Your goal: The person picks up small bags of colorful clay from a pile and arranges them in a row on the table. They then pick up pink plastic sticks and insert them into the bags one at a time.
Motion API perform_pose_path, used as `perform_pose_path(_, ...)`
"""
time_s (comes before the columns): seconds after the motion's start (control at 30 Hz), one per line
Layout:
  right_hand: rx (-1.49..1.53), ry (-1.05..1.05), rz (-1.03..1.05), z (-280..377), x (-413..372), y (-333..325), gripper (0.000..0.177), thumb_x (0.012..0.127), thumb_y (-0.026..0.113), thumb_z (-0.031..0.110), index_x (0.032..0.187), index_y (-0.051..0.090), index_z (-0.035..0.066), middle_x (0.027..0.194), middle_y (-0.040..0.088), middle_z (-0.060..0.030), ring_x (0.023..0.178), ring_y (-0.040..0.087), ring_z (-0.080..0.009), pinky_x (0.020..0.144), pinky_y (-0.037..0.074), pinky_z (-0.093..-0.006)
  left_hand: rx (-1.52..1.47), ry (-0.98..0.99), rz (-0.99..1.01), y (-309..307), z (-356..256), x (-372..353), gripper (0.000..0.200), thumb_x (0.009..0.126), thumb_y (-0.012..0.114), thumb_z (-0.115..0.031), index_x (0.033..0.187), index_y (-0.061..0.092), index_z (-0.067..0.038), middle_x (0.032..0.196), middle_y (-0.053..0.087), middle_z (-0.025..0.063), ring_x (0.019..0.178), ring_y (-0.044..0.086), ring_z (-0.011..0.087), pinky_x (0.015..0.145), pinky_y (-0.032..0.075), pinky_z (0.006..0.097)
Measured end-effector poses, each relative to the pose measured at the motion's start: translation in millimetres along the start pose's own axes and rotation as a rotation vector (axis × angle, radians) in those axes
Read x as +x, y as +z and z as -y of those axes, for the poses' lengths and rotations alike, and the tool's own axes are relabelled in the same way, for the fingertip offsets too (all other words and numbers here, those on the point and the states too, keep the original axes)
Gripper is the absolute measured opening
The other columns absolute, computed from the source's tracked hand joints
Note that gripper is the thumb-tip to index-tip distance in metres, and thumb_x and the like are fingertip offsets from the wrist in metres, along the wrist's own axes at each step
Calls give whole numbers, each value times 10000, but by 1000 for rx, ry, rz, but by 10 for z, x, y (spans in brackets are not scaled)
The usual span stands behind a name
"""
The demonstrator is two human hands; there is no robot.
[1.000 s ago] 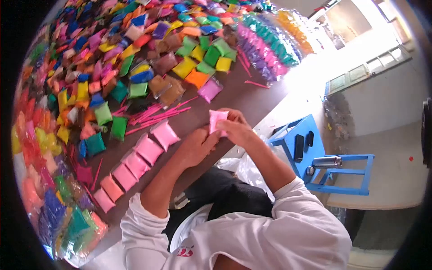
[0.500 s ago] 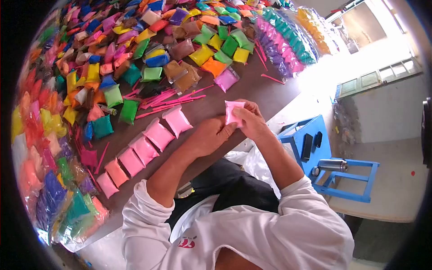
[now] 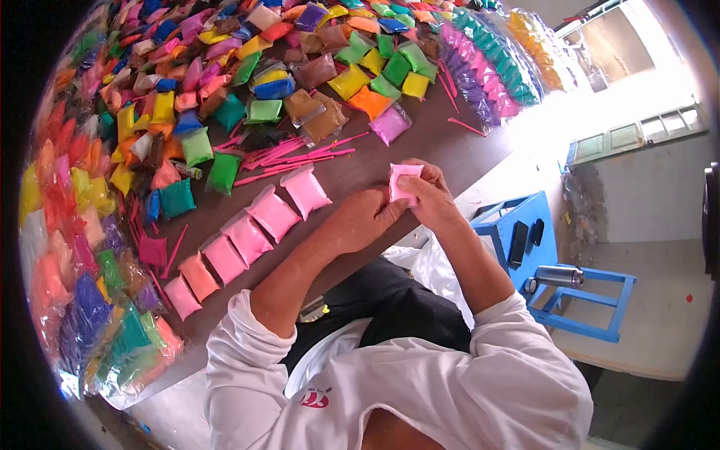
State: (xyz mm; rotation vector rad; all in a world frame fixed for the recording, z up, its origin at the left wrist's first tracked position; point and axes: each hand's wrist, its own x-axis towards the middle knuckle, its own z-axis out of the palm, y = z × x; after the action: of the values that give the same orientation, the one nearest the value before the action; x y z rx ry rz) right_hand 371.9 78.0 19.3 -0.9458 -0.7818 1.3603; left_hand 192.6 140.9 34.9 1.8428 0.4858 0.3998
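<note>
A small light pink packet [image 3: 404, 184] is held between my two hands over the table's near edge. My left hand [image 3: 373, 216] grips its lower left side with the thumb. My right hand [image 3: 430, 196] holds it from the right, thumb across its front and fingers curled behind. To the left, a slanting row of several pink packets [image 3: 272, 214] lies on the brown table [image 3: 375, 163], with one more orange-pink packet [image 3: 199, 277] among them. Thin pink sticks [image 3: 289, 154] lie in a loose bunch behind the row.
A large heap of coloured packets [image 3: 225, 67] covers the far and left parts of the table. Long clear bags of packets [image 3: 487, 64] stand at the back right. On the right, a blue stool [image 3: 621, 306] and a blue table [image 3: 536, 202] hold a metal flask [image 3: 561, 276].
The whole view has shifted slightly, so the table and packets appear a little farther right and mostly higher. Both hands still hold the pink packet in nearly the same grip.
</note>
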Motion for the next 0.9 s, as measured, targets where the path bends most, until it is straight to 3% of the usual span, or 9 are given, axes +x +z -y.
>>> perform_pose_path(0.1, 44, 17, 15, 17, -6, 3, 193, 863, 668, 96, 1040, 642, 24, 923, 662, -43, 809, 631, -125, 721, 514, -262, -47, 5, -12, 13, 10, 3, 517, 979, 471, -474, 924, 610, 21, 720, 623, 103, 681, 620, 206, 629, 484, 354)
perform_pose_path(0.2, 122, 41, -21, 61, 14, 71, 210, 848, 680, 85, 1046, 647, 24, 924, 665, -42, 818, 637, -127, 718, 517, -263, -145, -82, 28, -34, -47, 0, 412, 973, 484, -367, 1022, 617, 20, 941, 644, 261, 890, 618, 427, 756, 471, 464)
perform_pose_path(0.3, 94, 75, 4, 114, 11, 72, 230, 848, 668, 88, 1067, 642, 19, 941, 669, -51, 829, 640, -129, 727, 514, -258, -140, -65, 35, -28, -23, 5, 410, 972, 485, -358, 1002, 620, 27, 940, 642, 267, 882, 622, 424, 751, 473, 458)
perform_pose_path(0.4, 8, 83, 60, 94, 14, -44, 246, 863, 649, 106, 1089, 635, 10, 965, 671, -61, 833, 639, -126, 732, 511, -254, -32, 14, 6, -29, -37, -2, 519, 985, 466, -455, 867, 609, 30, 698, 616, 90, 659, 590, 169, 612, 478, 334)
perform_pose_path(0.5, -5, 17, -54, 94, 17, 6, 237, 879, 655, 109, 1098, 644, 19, 957, 676, -49, 827, 645, -127, 728, 528, -276, -109, -105, 16, -5, 18, -10, 462, 989, 472, -408, 871, 603, 20, 708, 609, 105, 664, 586, 191, 613, 469, 354)
perform_pose_path(0.57, 35, -49, -221, 93, 60, 91, 235, 895, 647, 127, 1100, 643, 10, 947, 676, -47, 814, 642, -122, 712, 523, -268, -203, -14, -9, 71, 160, 26, 410, 986, 485, -370, 879, 599, 9, 728, 601, 125, 672, 579, 219, 623, 462, 363)
perform_pose_path(0.67, -173, -149, -309, 261, 128, -32, 241, 917, 634, 143, 1121, 640, 14, 943, 671, -43, 809, 629, -113, 689, 507, -249, -132, 79, -54, 69, 105, -17, 339, 980, 504, -317, 892, 595, -3, 767, 592, 151, 685, 567, 262, 647, 458, 373)
perform_pose_path(0.8, -940, -352, -58, 402, 145, 265, 300, 896, 673, 183, 1131, 648, -1, 948, 674, -55, 844, 628, -124, 702, 505, -257, -85, 122, -78, 71, 93, -28, 251, 949, 534, -235, 905, 590, 6, 788, 588, 181, 685, 547, 288, 677, 461, 377)
perform_pose_path(0.9, -1091, -317, 112, 375, 289, 428, 318, 867, 694, 190, 1119, 654, 0, 964, 677, -114, 875, 636, -134, 733, 508, -289, -84, 201, -71, 94, 148, -5, 194, 903, 552, -169, 907, 593, 21, 795, 590, 213, 714, 581, 302, 691, 465, 396)
